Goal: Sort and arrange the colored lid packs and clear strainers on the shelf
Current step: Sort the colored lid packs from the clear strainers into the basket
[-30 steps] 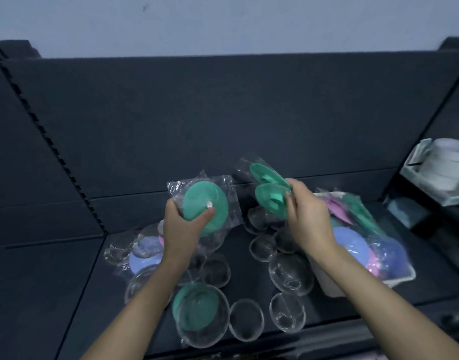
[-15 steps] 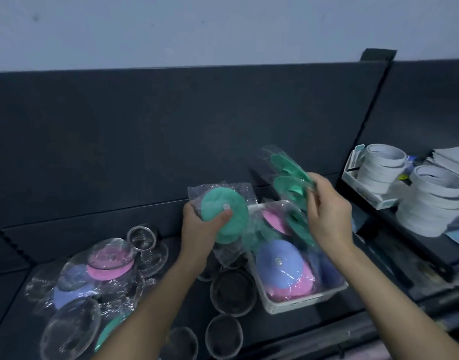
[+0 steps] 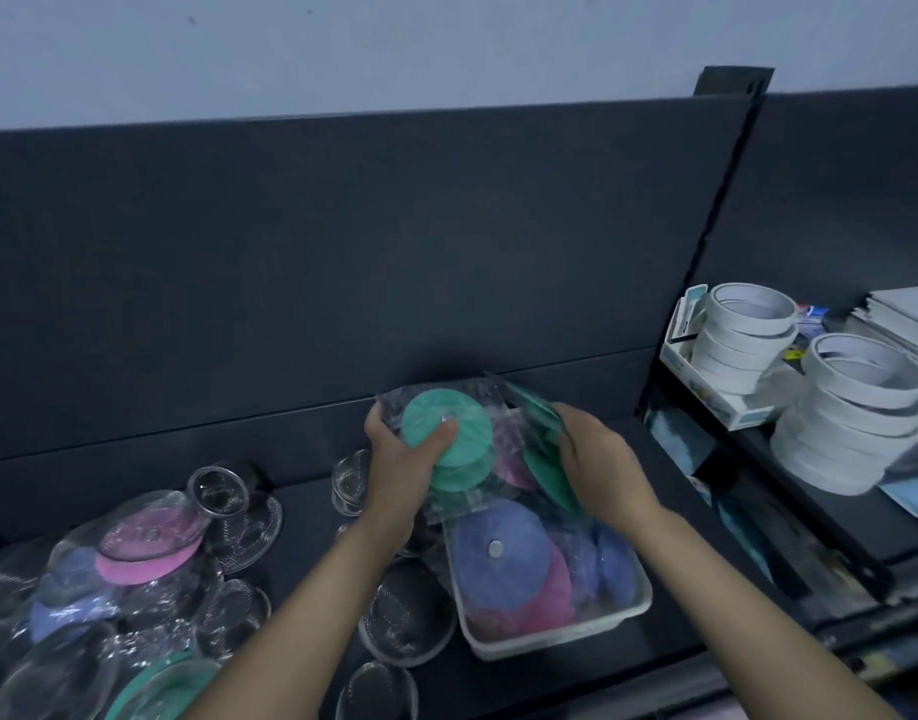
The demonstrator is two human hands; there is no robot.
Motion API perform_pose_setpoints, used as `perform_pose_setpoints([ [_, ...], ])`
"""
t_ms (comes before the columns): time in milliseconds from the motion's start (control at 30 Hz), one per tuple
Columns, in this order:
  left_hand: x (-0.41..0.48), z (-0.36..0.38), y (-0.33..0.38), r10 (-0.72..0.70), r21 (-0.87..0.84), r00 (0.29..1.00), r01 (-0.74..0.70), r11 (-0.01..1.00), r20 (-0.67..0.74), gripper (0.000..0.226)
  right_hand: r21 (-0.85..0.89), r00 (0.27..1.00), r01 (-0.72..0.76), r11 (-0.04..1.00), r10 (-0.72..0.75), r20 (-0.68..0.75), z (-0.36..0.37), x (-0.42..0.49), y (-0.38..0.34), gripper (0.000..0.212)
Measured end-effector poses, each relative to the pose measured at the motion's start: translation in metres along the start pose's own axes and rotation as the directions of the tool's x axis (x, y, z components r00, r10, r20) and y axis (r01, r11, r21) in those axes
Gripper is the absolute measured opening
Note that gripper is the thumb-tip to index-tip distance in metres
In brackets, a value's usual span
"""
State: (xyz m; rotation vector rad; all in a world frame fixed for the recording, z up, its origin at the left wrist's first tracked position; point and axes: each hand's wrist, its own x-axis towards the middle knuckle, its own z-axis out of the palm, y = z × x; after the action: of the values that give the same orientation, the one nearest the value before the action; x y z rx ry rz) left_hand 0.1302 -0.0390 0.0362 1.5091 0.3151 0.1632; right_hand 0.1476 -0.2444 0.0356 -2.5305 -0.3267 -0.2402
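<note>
My left hand (image 3: 399, 467) grips a green lid pack (image 3: 456, 433) in clear wrap, thumb across its face, just above the back of the white tray (image 3: 560, 639). My right hand (image 3: 597, 459) holds a second green lid pack (image 3: 540, 454) on edge, low over the tray. Inside the tray lie blue lid packs (image 3: 503, 553) and pink ones (image 3: 555, 589). To the left sits a loose heap with a pink lid pack (image 3: 150, 543), a blue one (image 3: 61, 610) and a green one (image 3: 150, 688). Clear strainers (image 3: 407, 610) are scattered on the dark shelf.
A dark back panel (image 3: 394, 252) closes the shelf behind. On the neighbouring shelf to the right stand stacks of white tape rolls (image 3: 851, 418) and a white box (image 3: 706, 387) holding more rolls. The shelf's front edge (image 3: 628, 693) runs below the tray.
Both hands have come down and closer together, bringing the two green packs low over the tray. The view has shifted slightly to the right.
</note>
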Motion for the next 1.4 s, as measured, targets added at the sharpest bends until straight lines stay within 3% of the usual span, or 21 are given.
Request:
perform_pose_setpoints([
  [100, 0.005, 0.005, -0.007, -0.024, 0.086, 0.999, 0.027, 0.996, -0.029, 0.092, -0.157, 0.995, 0.034, 0.987, -0.018, 0.101, -0.002, 0.012, 0.005, 0.054],
  [167, 0.008, 0.007, -0.009, -0.061, 0.226, 0.998, 0.066, 0.972, -0.029, 0.089, -0.178, 0.992, 0.019, 0.984, 0.004, 0.124, 0.0, 0.016, 0.008, 0.052],
  [267, 0.014, 0.01, -0.016, -0.134, 0.38, 0.991, 0.12, 0.917, 0.008, 0.053, -0.226, 0.987, 0.001, 0.974, 0.035, 0.156, 0.005, 0.021, 0.007, 0.044],
  [433, 0.017, 0.018, -0.022, -0.086, 0.372, 0.995, 0.06, 0.926, 0.054, 0.053, -0.167, 0.982, 0.016, 0.986, 0.015, 0.186, 0.005, 0.031, 0.005, 0.032],
  [600, 0.02, 0.023, -0.02, -0.099, 0.384, 0.99, 0.052, 0.922, 0.102, 0.02, -0.161, 0.977, -0.066, 0.985, 0.097, 0.189, 0.014, 0.04, 0.006, 0.029],
  [733, 0.027, 0.028, -0.02, -0.044, 0.504, 0.985, -0.046, 0.862, 0.165, 0.036, -0.23, 0.959, -0.138, 0.963, 0.189, 0.213, 0.022, 0.053, 0.007, 0.016],
  [933, 0.042, 0.036, -0.034, -0.057, 0.815, 0.982, -0.118, 0.567, 0.182, 0.058, -0.261, 0.953, -0.155, 0.953, 0.214, 0.216, 0.037, 0.064, 0.015, 0.014],
  [1067, 0.048, 0.041, -0.031, -0.113, 0.85, 0.978, -0.092, 0.519, 0.174, 0.064, -0.248, 0.946, -0.184, 0.951, 0.24, 0.22, 0.044, 0.064, 0.02, 0.015],
  [1167, 0.053, 0.043, -0.025, -0.176, 0.844, 0.967, -0.066, 0.532, 0.187, 0.068, -0.218, 0.937, -0.175, 0.96, 0.231, 0.262, 0.037, 0.066, 0.018, 0.018],
  [1267, 0.053, 0.034, -0.018, -0.166, 0.733, 0.97, -0.019, 0.68, 0.178, 0.084, -0.062, 0.92, -0.215, 0.975, 0.224, 0.32, 0.016, 0.066, 0.015, 0.029],
  [1333, 0.05, 0.025, -0.013, -0.087, 0.611, 0.988, -0.009, 0.791, 0.127, 0.075, -0.035, 0.924, -0.214, 0.976, 0.214, 0.317, 0.004, 0.064, 0.013, 0.037],
  [1400, 0.045, 0.017, -0.009, -0.035, 0.545, 0.993, -0.032, 0.838, 0.112, 0.055, -0.026, 0.931, -0.205, 0.978, 0.203, 0.303, -0.002, 0.061, 0.011, 0.05],
])
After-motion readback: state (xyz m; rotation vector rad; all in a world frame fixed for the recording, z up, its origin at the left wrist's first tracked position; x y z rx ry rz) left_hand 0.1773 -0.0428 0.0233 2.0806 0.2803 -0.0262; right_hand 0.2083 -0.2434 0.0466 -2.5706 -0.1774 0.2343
